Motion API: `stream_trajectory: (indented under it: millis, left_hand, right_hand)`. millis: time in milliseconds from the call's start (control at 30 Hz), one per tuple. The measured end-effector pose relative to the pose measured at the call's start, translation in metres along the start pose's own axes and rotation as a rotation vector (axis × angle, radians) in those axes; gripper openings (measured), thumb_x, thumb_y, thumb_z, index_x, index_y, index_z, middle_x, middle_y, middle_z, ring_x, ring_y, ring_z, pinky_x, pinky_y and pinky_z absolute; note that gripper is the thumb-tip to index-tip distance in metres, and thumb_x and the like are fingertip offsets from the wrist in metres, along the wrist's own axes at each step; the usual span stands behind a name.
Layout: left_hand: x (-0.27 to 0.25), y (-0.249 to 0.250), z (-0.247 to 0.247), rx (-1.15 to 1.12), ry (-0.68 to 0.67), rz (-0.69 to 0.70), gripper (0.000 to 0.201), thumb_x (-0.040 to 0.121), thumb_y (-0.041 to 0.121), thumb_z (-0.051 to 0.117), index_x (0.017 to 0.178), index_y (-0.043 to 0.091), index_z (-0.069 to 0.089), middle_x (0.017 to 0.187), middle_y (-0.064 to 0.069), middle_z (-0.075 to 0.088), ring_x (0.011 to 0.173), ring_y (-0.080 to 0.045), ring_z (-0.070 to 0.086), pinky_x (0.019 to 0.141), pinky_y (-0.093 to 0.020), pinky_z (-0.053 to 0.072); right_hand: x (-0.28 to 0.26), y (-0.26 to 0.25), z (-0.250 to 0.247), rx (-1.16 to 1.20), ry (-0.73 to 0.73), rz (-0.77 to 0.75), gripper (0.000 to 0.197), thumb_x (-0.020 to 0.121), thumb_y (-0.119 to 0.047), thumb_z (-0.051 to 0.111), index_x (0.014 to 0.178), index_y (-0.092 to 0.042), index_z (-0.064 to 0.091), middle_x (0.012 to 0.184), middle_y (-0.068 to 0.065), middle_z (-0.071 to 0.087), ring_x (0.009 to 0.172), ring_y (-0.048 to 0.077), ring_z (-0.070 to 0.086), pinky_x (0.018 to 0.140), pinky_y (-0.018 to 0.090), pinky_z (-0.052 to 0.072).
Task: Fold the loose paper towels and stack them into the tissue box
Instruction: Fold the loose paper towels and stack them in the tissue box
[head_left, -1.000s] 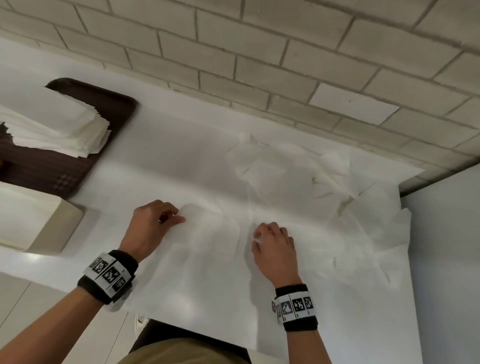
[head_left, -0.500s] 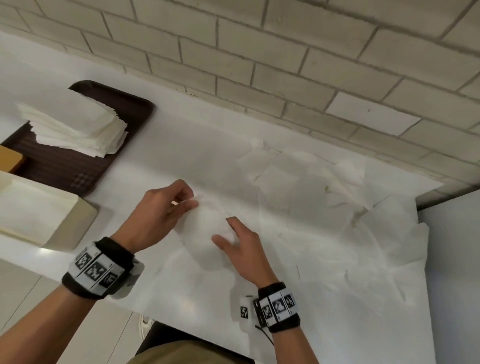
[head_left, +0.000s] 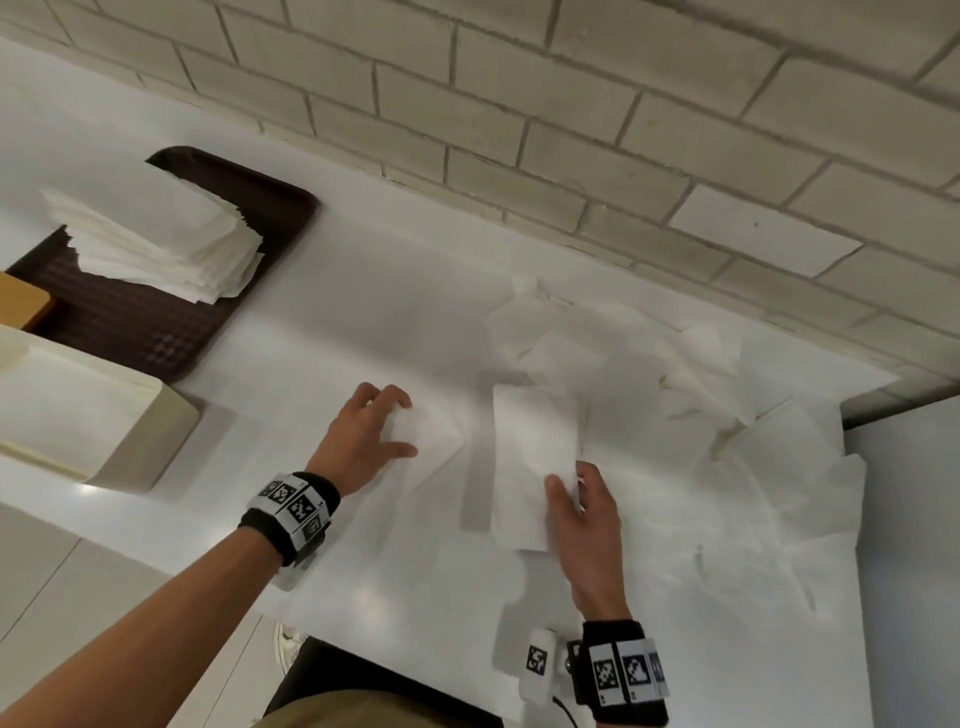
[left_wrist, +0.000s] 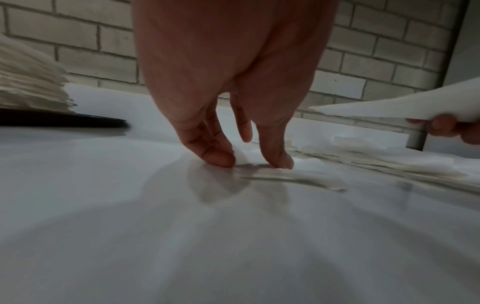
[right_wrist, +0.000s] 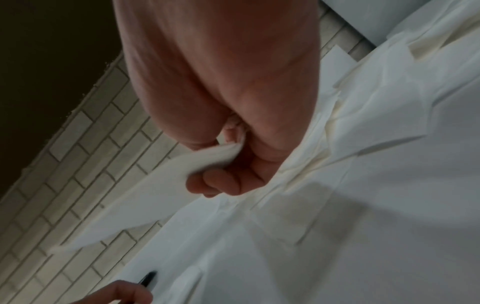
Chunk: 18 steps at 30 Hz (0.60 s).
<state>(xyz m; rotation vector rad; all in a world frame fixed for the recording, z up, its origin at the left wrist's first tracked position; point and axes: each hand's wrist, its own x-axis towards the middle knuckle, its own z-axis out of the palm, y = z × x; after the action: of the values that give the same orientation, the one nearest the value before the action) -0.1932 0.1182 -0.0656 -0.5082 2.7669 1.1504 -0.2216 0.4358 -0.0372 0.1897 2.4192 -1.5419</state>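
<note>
My left hand (head_left: 404, 422) rests fingertips and thumb on a flat paper towel (head_left: 434, 431) on the white counter. The left wrist view shows that towel's edge (left_wrist: 242, 159) bunched between my left hand's (left_wrist: 249, 161) thumb and forefinger. My right hand (head_left: 563, 480) pinches the near end of a folded paper towel (head_left: 535, 447) held above the counter. In the right wrist view the folded strip (right_wrist: 145, 197) sticks out from the right hand's (right_wrist: 228, 156) curled fingers. The cream tissue box (head_left: 78, 410) stands at the left, apart from both hands.
Loose paper towels (head_left: 701, 395) lie spread over the right of the counter up to the brick wall. A brown tray (head_left: 156, 332) at the back left carries a stack of folded towels (head_left: 156, 239). A grey panel (head_left: 909, 519) bounds the counter on the right.
My right hand has moved right and now holds a folded towel up off the counter. My left hand has come down onto the towel lying beside it.
</note>
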Motion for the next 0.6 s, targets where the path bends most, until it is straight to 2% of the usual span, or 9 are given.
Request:
stream_trajectory:
  millis: [67,167,233,267,333,400,500,567,600]
  left_hand:
    - [-0.003,-0.003,-0.003,-0.027,0.007,-0.006,0.056,0.075,0.022,0.098,0.12,0.024,0.065,0.11,0.002,0.057,0.083,-0.009,0.056,0.08,-0.03,0.047]
    - [-0.007,-0.008,-0.01,-0.029,0.042,-0.015,0.04,0.075,0.018,0.097,0.106,0.021,0.073,0.093,0.001,0.064,0.078,-0.011,0.059,0.076,-0.028,0.046]
    - [-0.012,-0.01,-0.018,-0.012,0.089,0.014,0.024,0.079,0.018,0.095,0.093,0.023,0.076,0.086,0.005,0.067,0.076,-0.008,0.063,0.073,-0.026,0.049]
    - [-0.015,-0.011,-0.024,0.001,0.111,0.043,0.019,0.082,0.019,0.093,0.089,0.026,0.077,0.085,0.008,0.069,0.075,-0.004,0.064,0.073,-0.024,0.05]
    - [-0.022,-0.01,-0.036,0.027,0.162,0.134,0.01,0.088,0.022,0.088,0.088,0.028,0.081,0.089,0.011,0.072,0.074,-0.003,0.066,0.074,-0.026,0.055]
    - [-0.03,-0.003,-0.05,0.061,0.2,0.245,0.004,0.093,0.026,0.083,0.097,0.025,0.085,0.096,0.01,0.074,0.076,-0.009,0.068,0.075,-0.033,0.059]
    - [-0.04,0.013,-0.07,0.085,0.208,0.368,0.008,0.096,0.026,0.079,0.101,0.022,0.084,0.099,0.009,0.072,0.08,-0.012,0.069,0.075,-0.037,0.059]
    - [-0.046,0.027,-0.083,0.089,0.145,0.449,0.008,0.1,0.029,0.074,0.102,0.024,0.079,0.106,0.011,0.069,0.092,-0.012,0.067,0.082,-0.037,0.058]
    - [-0.049,0.033,-0.088,0.105,0.085,0.501,0.01,0.104,0.032,0.07,0.104,0.024,0.076,0.111,0.012,0.069,0.101,-0.013,0.066,0.088,-0.036,0.056]
  right_hand:
    - [-0.002,-0.002,0.007,-0.056,-0.019,0.016,0.013,0.106,-0.034,0.066,0.117,-0.033,0.059,0.094,-0.011,0.069,0.084,0.006,0.067,0.078,0.03,0.052]
    - [-0.01,-0.005,0.027,-0.277,-0.161,-0.003,0.022,0.108,-0.032,0.065,0.123,-0.029,0.05,0.104,-0.006,0.072,0.098,0.018,0.073,0.072,0.02,0.051]
    - [-0.016,-0.004,0.039,-0.439,-0.198,-0.05,0.029,0.107,-0.039,0.065,0.125,-0.027,0.046,0.106,-0.003,0.07,0.098,0.022,0.073,0.078,0.032,0.059]
    - [-0.019,-0.006,0.043,-0.524,-0.14,-0.109,0.033,0.105,-0.041,0.065,0.127,-0.025,0.046,0.11,-0.001,0.068,0.099,0.023,0.071,0.081,0.039,0.061]
    - [-0.021,-0.016,0.046,-0.616,0.005,-0.289,0.04,0.103,-0.041,0.068,0.132,-0.021,0.05,0.12,0.003,0.06,0.105,0.026,0.063,0.083,0.041,0.06]
    - [-0.019,-0.034,0.049,-0.501,0.008,-0.43,0.036,0.103,-0.039,0.068,0.132,-0.024,0.055,0.126,-0.004,0.054,0.112,0.02,0.059,0.09,0.037,0.057]
    - [-0.013,-0.057,0.058,-0.325,-0.138,-0.507,0.028,0.105,-0.036,0.069,0.13,-0.03,0.06,0.131,-0.015,0.051,0.121,0.008,0.058,0.1,0.034,0.055]
    - [-0.009,-0.069,0.065,-0.314,-0.225,-0.561,0.038,0.102,-0.041,0.072,0.137,-0.034,0.057,0.143,-0.018,0.048,0.133,0.004,0.052,0.111,0.033,0.048]
    - [-0.009,-0.076,0.069,-0.316,-0.277,-0.588,0.046,0.101,-0.046,0.073,0.142,-0.036,0.055,0.151,-0.02,0.044,0.143,0.002,0.045,0.118,0.03,0.041]
